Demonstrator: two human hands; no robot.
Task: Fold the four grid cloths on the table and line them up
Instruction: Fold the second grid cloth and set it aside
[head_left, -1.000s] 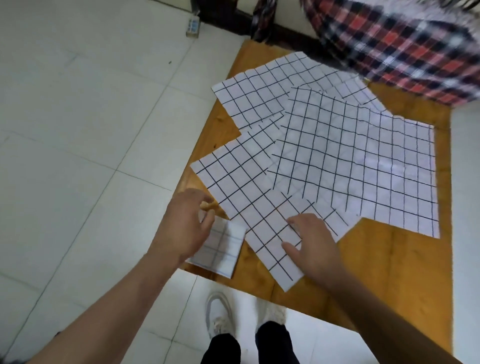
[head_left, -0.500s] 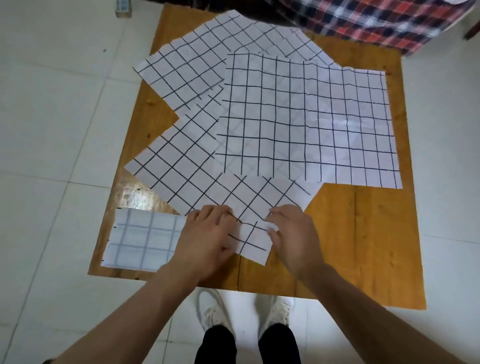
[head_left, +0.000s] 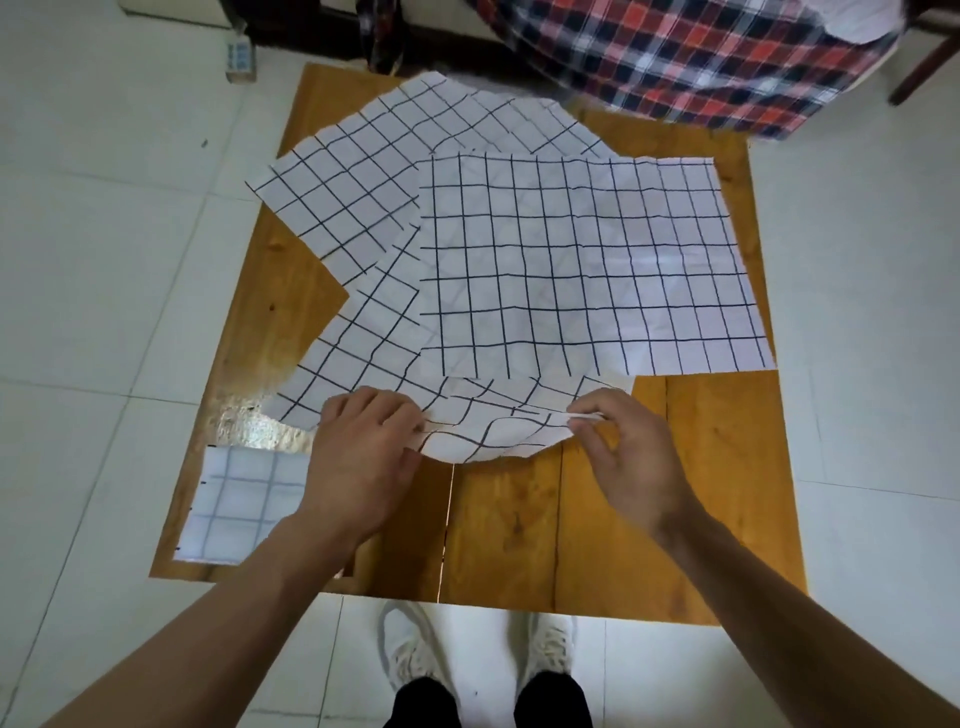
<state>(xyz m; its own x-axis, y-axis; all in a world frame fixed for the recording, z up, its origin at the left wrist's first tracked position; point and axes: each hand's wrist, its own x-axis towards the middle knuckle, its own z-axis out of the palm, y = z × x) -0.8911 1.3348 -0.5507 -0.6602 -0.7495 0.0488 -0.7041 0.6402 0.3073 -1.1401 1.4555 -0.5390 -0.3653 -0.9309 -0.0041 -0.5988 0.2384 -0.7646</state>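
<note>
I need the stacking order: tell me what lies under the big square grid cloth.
Under the big square grid cloth lie two more grid cloths: the far cloth and the near cloth; their covered parts are hidden.

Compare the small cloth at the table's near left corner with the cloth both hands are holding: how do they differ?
The small cloth is already folded into a compact rectangle; the held cloth is still spread open.
The small cloth lies alone and flat; the held cloth sits partly under the top cloth, its near edge lifted and curling.
The left hand and right hand pinch the held cloth; neither grips the small one.
Both are white with a dark grid, on the wooden table.
</note>
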